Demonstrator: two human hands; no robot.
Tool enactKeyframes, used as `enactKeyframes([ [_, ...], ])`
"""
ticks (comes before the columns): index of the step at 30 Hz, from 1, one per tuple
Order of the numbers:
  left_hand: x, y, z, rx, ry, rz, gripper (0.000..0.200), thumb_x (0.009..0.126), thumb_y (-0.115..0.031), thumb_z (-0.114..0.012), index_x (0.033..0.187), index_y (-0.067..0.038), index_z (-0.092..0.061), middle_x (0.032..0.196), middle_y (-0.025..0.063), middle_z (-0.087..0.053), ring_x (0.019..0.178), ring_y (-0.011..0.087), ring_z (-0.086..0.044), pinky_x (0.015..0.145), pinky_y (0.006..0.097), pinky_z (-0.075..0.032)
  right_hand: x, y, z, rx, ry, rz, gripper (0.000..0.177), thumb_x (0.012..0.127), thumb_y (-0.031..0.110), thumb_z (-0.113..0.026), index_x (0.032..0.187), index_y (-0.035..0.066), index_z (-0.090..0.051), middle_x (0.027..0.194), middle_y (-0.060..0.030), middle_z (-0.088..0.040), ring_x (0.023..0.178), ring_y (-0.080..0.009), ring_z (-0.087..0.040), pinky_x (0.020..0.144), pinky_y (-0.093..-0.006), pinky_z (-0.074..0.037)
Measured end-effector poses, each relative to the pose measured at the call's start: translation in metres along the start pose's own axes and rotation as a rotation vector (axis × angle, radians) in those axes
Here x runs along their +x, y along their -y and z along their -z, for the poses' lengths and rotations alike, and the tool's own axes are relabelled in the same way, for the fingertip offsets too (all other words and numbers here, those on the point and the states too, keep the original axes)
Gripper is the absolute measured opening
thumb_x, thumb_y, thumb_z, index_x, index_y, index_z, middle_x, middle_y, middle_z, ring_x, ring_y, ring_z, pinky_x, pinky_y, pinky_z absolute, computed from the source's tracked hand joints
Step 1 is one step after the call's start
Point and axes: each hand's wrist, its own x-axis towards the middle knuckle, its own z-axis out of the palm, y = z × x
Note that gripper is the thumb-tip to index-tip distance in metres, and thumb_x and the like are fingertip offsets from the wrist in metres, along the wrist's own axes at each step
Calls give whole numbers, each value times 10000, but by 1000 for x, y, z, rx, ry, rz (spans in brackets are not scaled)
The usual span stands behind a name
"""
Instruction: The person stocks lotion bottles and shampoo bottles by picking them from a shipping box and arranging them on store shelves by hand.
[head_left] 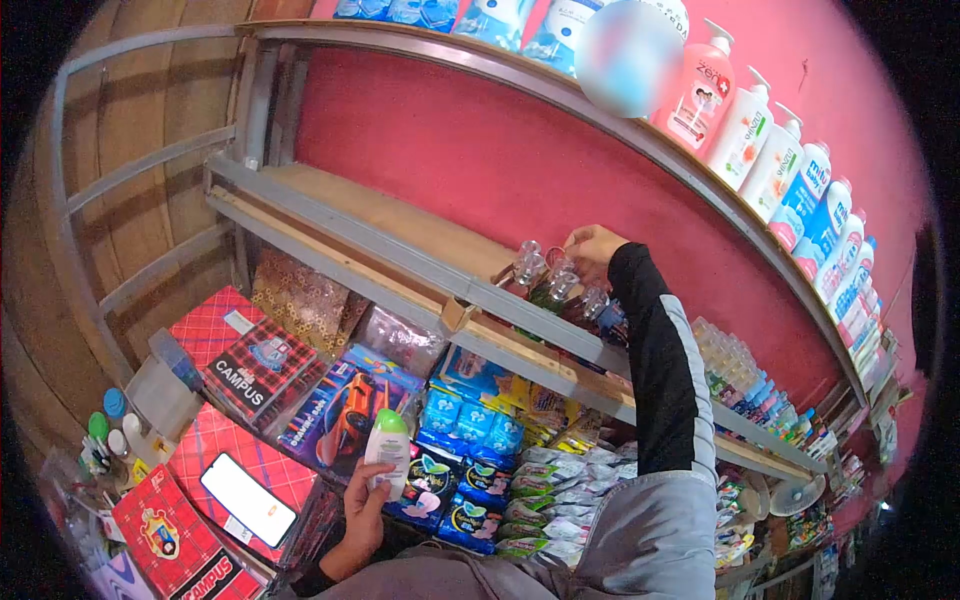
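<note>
My left hand [360,512] is wrapped round a small white bottle with a green cap [390,445], held upright above the packets. Stretched out to the middle shelf, my right hand [597,245] is at a cluster of small bottles with clear caps [563,282]. Its fingers are curled beside a small round reddish top [555,257]; what they grip is partly hidden. Below my left hand lie dark blue sanitary pad packs [470,518], next to a drawing book with an orange car [355,405].
A metal-edged middle shelf [400,240] runs across. Pump bottles [697,85] line the upper shelf. Lower left are red plaid Campus books [165,525] and a phone with a bright screen [248,498]. Sachets [560,495] and rows of small bottles [735,375] lie to the right.
</note>
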Motion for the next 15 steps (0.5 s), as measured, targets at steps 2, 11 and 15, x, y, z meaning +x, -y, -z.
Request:
enactKeyframes([
  [2, 2, -1, -1, -30, 29, -5, 289, 822, 8, -476, 1103, -22, -537, 1140, 112, -468, 1071, 214, -496, 891, 314, -446, 5, -6, 0, -23, 5, 76, 113, 762, 156, -627, 818, 58, -623, 730, -50, -625, 624, -154, -589, 543, -322, -492],
  [11, 11, -20, -15, -20, 64, -155, 791, 820, 4, -472, 1461, -127, -28, 1372, 166, -362, 1226, 263, -421, 1005, 376, -353, 8, -13, -5, 45, 38, 10, 169, 789, 201, -606, 882, 64, -641, 759, -34, -614, 609, -152, -557, 515, -299, -452],
  [15, 12, -25, -19, 15, 94, -188, 798, 838, -12, -489, 1459, -128, -1, 1381, 172, -350, 1234, 266, -413, 1008, 377, -352, -4, -7, -6, 91, 68, 38, 259, 827, 256, -589, 959, 34, -610, 837, -67, -609, 710, -199, -616, 583, -398, -561],
])
